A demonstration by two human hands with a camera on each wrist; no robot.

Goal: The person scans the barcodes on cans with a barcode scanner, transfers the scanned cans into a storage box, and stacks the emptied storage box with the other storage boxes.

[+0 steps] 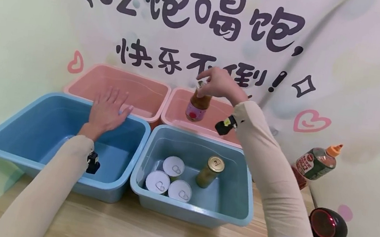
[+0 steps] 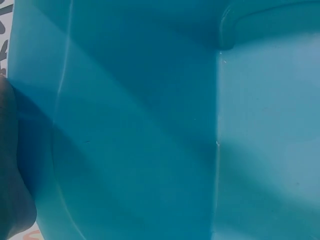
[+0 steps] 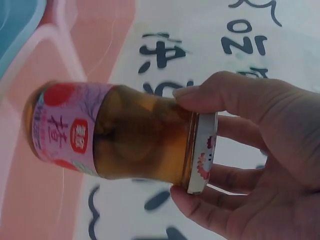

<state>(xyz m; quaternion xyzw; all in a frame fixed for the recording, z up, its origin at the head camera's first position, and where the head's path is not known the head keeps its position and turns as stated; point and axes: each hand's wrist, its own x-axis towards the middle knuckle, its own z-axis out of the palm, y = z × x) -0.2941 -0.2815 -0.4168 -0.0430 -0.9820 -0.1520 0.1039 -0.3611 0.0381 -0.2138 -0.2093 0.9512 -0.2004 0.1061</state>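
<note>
My right hand (image 1: pixel 219 84) grips a glass jar (image 3: pixel 145 135) by its white lid, thumb on one side and fingers on the other. The jar has a pink-purple label and amber contents. In the head view the jar (image 1: pixel 198 107) hangs upright over the right pink bin (image 1: pixel 173 108). My left hand (image 1: pixel 106 111) is spread flat, palm down, over the far rim of the left blue bin (image 1: pixel 44 101), holding nothing. The left wrist view shows mostly the blue bin's inner wall (image 2: pixel 135 125), with part of the hand (image 2: pixel 15 175) at the left edge.
The right blue bin (image 1: pixel 247 206) contains several white-topped cans (image 1: pixel 180 191) and a taller gold-topped can (image 1: pixel 211 171). Behind the left blue bin stands another pink bin (image 1: pixel 137 81). On the right are an orange-capped bottle (image 1: pixel 317 163) and a black device with a red glow (image 1: pixel 328 225).
</note>
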